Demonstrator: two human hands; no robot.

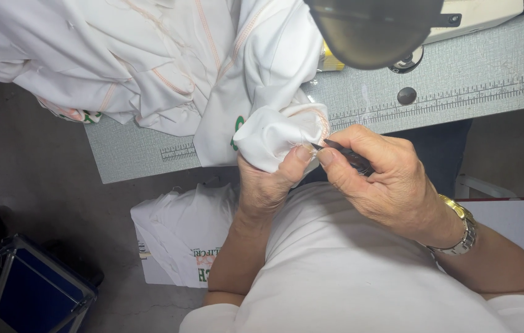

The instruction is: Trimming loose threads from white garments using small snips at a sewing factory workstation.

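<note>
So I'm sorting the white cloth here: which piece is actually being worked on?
The bunched fold at the table's near edge: the left hand pinches it while the right hand puts a dark tool to its seam. The floor bundle lies untouched.

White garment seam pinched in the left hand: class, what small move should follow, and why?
Probably nudge the small dark pointed tool forward under the stitch. The right hand holds its tip at the orange-stitched seam of the white garment, which the left hand pinches taut.

A grey sewing table (490,68) with a printed ruler strip along its front edge. A heap of white garments (151,61) lies on its left half.
</note>
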